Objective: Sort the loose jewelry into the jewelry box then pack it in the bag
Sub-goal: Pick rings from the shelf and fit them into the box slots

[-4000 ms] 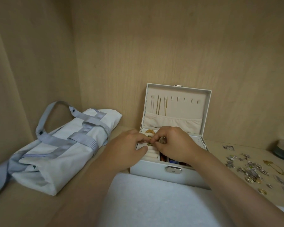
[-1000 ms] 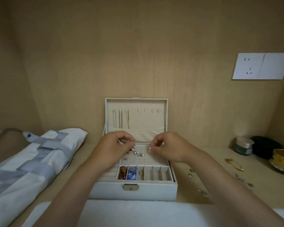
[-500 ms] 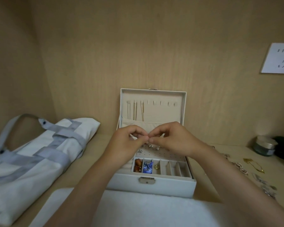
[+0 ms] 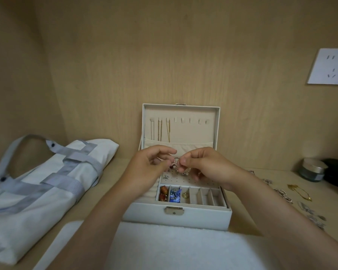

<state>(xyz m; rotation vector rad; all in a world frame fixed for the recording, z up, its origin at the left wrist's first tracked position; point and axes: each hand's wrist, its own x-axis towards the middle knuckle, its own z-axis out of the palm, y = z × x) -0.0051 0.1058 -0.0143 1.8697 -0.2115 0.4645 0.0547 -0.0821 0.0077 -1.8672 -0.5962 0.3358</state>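
pinches a small jewelry piece between thumb and forefinger of right hand, other fingers curled under. keeps it in the air over the back half of the jewelry box, above the perforated stud panel. holds left hand just beside the piece, fingers curled, forefinger and thumb parted a little; cannot tell whether the left fingertips actually touch or pinch it. piece itself too small to type: a silver loop with something dark red under it. counts: two hands, one box, open, with lid upright against the back wall. three gold chains hanging from the leftmost hooks in the lid. front row of narrow slots, first three from the left filled: amber beads, a blue item, a gold item; slots further right bare. a few small studs on the panel, not countable. one bag, white with grey straps, lying flat to the left of the box, apart from it. loose jewelry scattered on the shelf to the right of the box, mostly silver, too blurred to count, plus one gold piece. one jar near the back right. one white towel in front of the box. one outlet on the wall.
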